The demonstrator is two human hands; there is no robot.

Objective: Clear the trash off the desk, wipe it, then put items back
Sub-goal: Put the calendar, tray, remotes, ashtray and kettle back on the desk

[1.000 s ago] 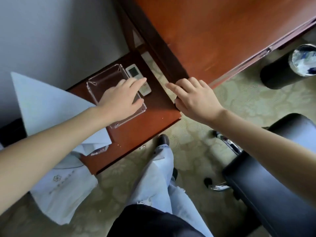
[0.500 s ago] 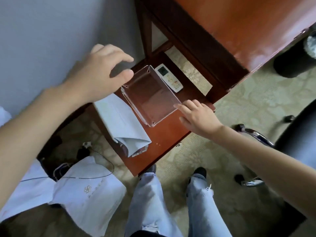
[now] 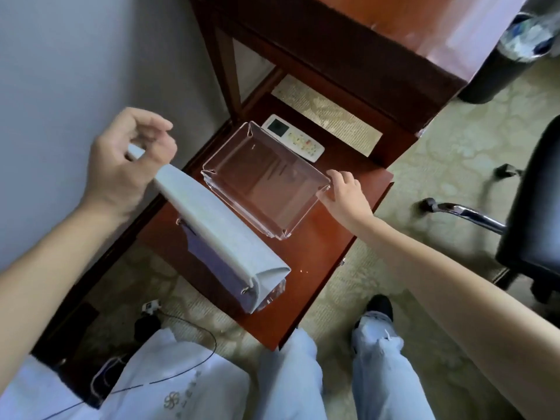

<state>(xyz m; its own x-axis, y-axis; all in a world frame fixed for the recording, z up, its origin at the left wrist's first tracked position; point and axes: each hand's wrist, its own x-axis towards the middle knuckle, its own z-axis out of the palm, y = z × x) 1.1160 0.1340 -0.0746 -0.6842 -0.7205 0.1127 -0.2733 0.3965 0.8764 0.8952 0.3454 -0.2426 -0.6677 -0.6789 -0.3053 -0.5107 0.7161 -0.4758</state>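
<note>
Left hand [image 3: 130,165] dropped to white paper [image 3: 218,228], pinching its end; right hand [image 3: 347,194] holds clear tray [image 3: 242,207] corner (remote [image 3: 294,137] beside).

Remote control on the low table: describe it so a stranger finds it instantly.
Start at the low reddish wooden table beside the desk. At its far end, just behind the clear acrylic tray, lies the remote control. It is the only white, button-covered slab with a dark screen.

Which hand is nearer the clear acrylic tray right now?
Right. The right hand holds the right corner of the clear acrylic tray; the left hand is off to its left, apart from it, pinching the folded white paper.
</note>
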